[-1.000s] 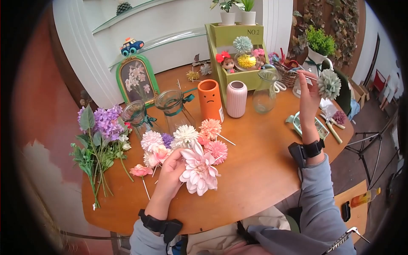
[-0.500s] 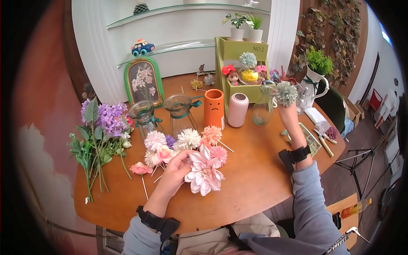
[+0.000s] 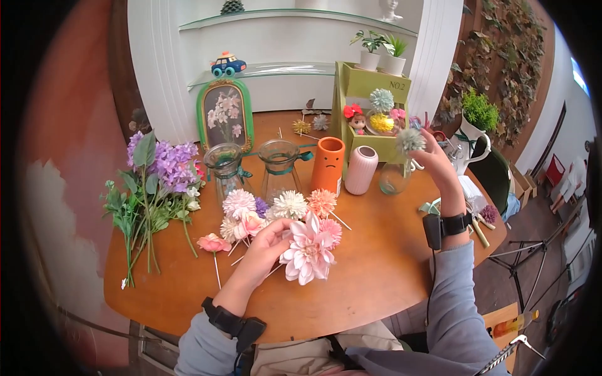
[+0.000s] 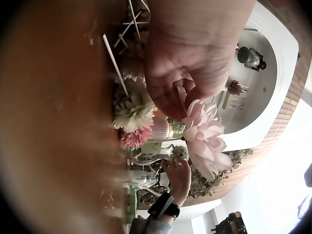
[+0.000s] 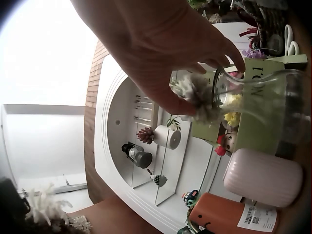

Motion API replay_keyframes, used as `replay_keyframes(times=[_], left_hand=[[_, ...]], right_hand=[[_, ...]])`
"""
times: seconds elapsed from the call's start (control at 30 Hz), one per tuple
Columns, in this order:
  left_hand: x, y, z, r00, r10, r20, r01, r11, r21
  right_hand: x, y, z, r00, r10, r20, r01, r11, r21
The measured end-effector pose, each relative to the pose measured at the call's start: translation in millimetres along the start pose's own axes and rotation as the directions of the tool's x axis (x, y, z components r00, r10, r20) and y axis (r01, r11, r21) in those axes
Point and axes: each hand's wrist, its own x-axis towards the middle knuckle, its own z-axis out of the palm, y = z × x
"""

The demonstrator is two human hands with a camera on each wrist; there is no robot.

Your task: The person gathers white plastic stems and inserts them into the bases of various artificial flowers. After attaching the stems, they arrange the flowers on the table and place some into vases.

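My left hand pinches the stem of a large pale pink flower low over the table; the left wrist view shows its petals beside the fingertips. On the right, my right hand has its fingers around a grey-green pompom flower at the mouth of a clear glass vase. In the right wrist view, thumb and fingers lie on either side of this flower, right by the vase's rim. Whether its stem is inside the glass cannot be made out.
Pink, white and orange flowers lie mid-table, purple flowers and greenery at left. Two ribboned glass vases, an orange vase and a pink vase stand behind. Cutters lie at the right edge.
My right hand has brought the grey-green flower leftward and down from the right side to the glass vase's mouth. My left hand still holds the pink flower. The head view has shifted.
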Motion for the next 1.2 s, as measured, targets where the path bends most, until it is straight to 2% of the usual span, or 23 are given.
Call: replay_keyframes(times=[0.07,0.1,0.17,0.23,0.27,0.33,0.37,0.43,0.53,0.57,0.67,0.77,0.87,0.97,1.07,1.2], left_hand=[[1.6,-2.6,-5.3,1.000,0.024,-0.006,-0.024,1.000,-0.013],[1.9,-2.0,-4.6,0.999,0.027,-0.028,-0.028,0.998,-0.048],[2.2,1.8,-1.6,0.997,0.067,-0.050,-0.071,0.993,-0.094],[1.9,4.7,-3.0,0.994,0.078,-0.075,-0.085,0.991,-0.103],[2.0,5.5,-4.1,0.992,0.089,-0.092,-0.099,0.989,-0.114],[2.7,6.6,-5.5,0.986,0.111,-0.123,-0.127,0.983,-0.135],[2.8,7.7,-7.8,0.988,0.110,-0.107,-0.126,0.979,-0.157],[2.6,9.6,-7.9,0.985,0.113,-0.133,-0.138,0.971,-0.193],[3.3,8.0,-10.6,0.981,0.125,-0.149,-0.154,0.967,-0.202],[3.2,8.6,-10.1,0.980,0.127,-0.151,-0.156,0.967,-0.202],[5.6,3.5,-11.8,0.972,0.154,-0.178,-0.187,0.964,-0.191],[6.2,4.2,-11.2,0.959,0.165,-0.228,-0.212,0.957,-0.196],[5.4,6.1,-14.7,0.964,0.163,-0.208,-0.204,0.960,-0.190],[4.0,8.7,-10.5,0.962,0.150,-0.226,-0.203,0.951,-0.233],[4.7,7.5,-12.4,0.967,0.143,-0.213,-0.192,0.954,-0.232],[5.1,8.0,-11.8,0.967,0.153,-0.206,-0.199,0.954,-0.225]], right_hand=[[-1.0,13.6,-0.3,0.985,-0.021,-0.171,0.012,0.999,-0.053],[-3.7,8.7,0.9,0.986,-0.026,-0.162,0.015,0.997,-0.071],[-14.8,-3.2,5.6,0.976,-0.157,-0.151,0.138,0.982,-0.128],[-40.9,-39.0,29.2,0.959,-0.265,-0.101,0.245,0.953,-0.179],[-49.9,-46.3,37.5,0.956,-0.289,0.046,0.291,0.923,-0.252],[-64.5,-53.3,50.4,0.895,-0.294,0.334,0.411,0.834,-0.367],[-72.6,-57.5,61.1,0.841,-0.219,0.495,0.450,0.792,-0.412],[-88.0,-63.5,88.0,0.663,-0.022,0.748,0.550,0.692,-0.467],[-96.1,-43.4,119.6,0.605,-0.026,0.795,0.555,0.731,-0.398],[-96.7,-41.2,128.6,0.590,-0.085,0.803,0.625,0.678,-0.387],[-95.9,-18.2,145.4,0.506,-0.111,0.855,0.650,0.701,-0.293],[-99.2,-11.0,151.1,0.391,0.051,0.919,0.602,0.741,-0.297],[-96.8,-10.7,152.9,0.490,0.066,0.869,0.515,0.783,-0.350],[-93.0,-12.6,147.0,0.483,-0.108,0.869,0.709,0.630,-0.316],[-93.7,-20.7,142.3,0.473,-0.204,0.857,0.795,0.518,-0.315],[-100.2,-41.0,135.8,0.461,-0.247,0.852,0.878,0.269,-0.397]])
